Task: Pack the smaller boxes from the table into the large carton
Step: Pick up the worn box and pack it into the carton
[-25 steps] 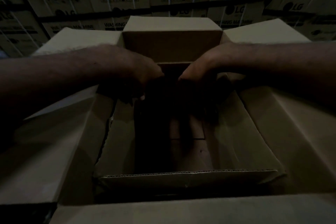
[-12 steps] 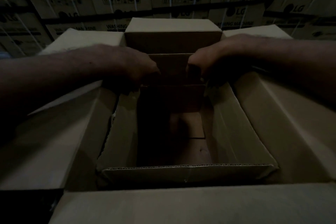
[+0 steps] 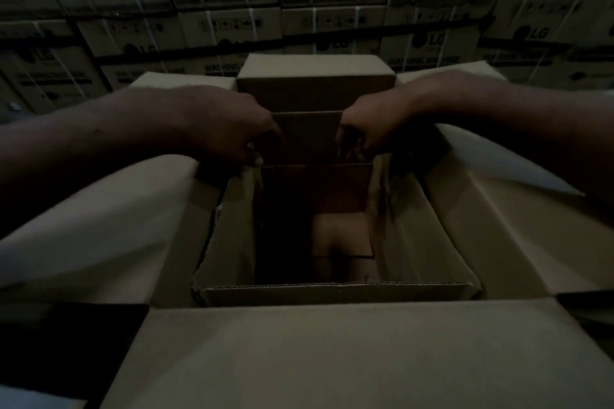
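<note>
The large carton (image 3: 332, 359) stands open in front of me with its flaps spread outward. Inside it sits a smaller open-topped box (image 3: 332, 289), its inside dark and deep. My left hand (image 3: 232, 139) and my right hand (image 3: 365, 133) are at that box's far end, fingers curled down. Each grips a side edge of the upright far flap (image 3: 307, 133) between them. Another closed brown box (image 3: 315, 76) stands just behind the flap.
Strapped appliance cartons (image 3: 432, 43) are stacked in a wall behind. The large carton's left flap (image 3: 83, 216) and right flap (image 3: 518, 216) slope out under my forearms. The light is very dim.
Both hands have risen out of the smaller box's inside and drawn apart toward its far corners. The far flap now stands upright between them.
</note>
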Tool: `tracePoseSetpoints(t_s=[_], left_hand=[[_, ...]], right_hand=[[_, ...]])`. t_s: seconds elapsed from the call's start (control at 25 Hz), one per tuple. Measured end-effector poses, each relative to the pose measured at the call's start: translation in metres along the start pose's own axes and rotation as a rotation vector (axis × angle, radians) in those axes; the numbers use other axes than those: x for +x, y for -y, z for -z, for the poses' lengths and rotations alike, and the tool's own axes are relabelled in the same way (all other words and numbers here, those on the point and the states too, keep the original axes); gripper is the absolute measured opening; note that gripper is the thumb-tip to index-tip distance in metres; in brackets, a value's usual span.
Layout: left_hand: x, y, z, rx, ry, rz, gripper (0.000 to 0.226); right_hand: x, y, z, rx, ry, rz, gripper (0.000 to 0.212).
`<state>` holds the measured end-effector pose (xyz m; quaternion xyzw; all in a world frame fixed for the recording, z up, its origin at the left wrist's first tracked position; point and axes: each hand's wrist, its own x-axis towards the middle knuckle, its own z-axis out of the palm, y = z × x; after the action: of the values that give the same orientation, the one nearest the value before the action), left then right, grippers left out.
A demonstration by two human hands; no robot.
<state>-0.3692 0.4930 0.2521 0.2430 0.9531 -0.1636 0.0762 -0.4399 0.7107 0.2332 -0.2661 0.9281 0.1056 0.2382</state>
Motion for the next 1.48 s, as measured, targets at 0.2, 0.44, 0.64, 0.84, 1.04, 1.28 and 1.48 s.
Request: tracePoseSetpoints(t_s=[0.2,0.44,0.64,0.84,1.04,1.28,1.48], left_hand=[[-0.043,-0.015,0.011,-0.059,-0.155,-0.011,0.055],[-0.107,-0.081,0.020,-0.175,-0.417,-0.015,0.048],[-0.143,-0.149,0.026,-0.202,-0.567,0.002,0.050],[-0.170,-0.236,0.045,-0.225,-0.537,-0.012,0.049],[-0.170,-0.357,0.051,-0.204,-0.682,0.044,0.042],[-0.135,-0.520,0.045,-0.374,-0.891,0.137,0.037],[-0.076,-0.632,0.026,-0.740,-0.848,0.063,0.037]], right_hand=[[-0.066,0.020,-0.008,0.119,-0.239,0.113,0.036],[-0.153,0.041,-0.054,0.204,-0.526,0.159,0.031],[-0.211,0.044,-0.101,0.207,-0.779,0.143,0.028],[-0.271,0.025,-0.153,0.202,-0.941,0.152,0.029],[-0.346,-0.013,-0.229,0.094,-1.052,0.099,0.031],[-0.441,-0.084,-0.331,0.297,-1.045,-0.032,0.029],[-0.487,-0.151,-0.412,0.722,-1.060,-0.219,0.018]])
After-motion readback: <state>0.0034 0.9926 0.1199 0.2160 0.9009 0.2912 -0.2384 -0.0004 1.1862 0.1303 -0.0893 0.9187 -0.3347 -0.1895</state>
